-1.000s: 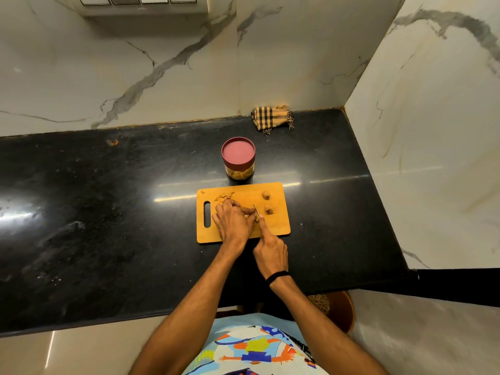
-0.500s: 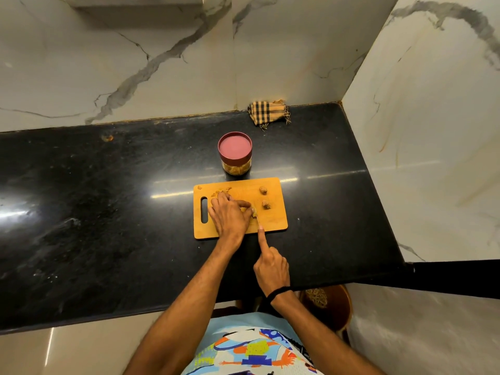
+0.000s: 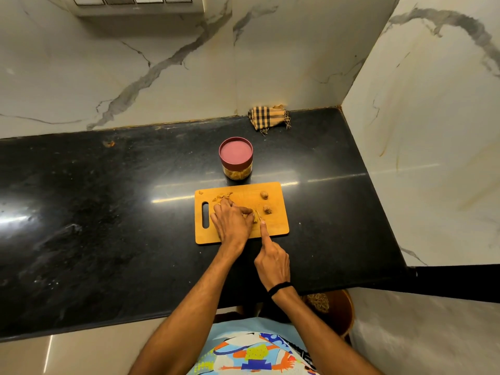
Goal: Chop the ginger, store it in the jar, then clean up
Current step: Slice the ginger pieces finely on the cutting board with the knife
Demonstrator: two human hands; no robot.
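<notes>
Mostly hidden beneath the left grip [image 3: 233,222]: the beige ginger piece [image 3: 254,219], just an end peeking out. Buried inside the right grip [image 3: 272,262]: the handle of the small knife [image 3: 259,215], blade a thin line, too small to read. Cut off by the top edge: white switch panel [image 3: 135,4]. Cut off at left: black stone desk [image 3: 81,212]. Half hidden under the desk rim: brown round vessel [image 3: 339,311].

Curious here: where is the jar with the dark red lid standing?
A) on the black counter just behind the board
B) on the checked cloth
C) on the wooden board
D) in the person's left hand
A: the jar stands on the black counter just beyond the far edge of the wooden board, well apart from the checked cloth.
</notes>
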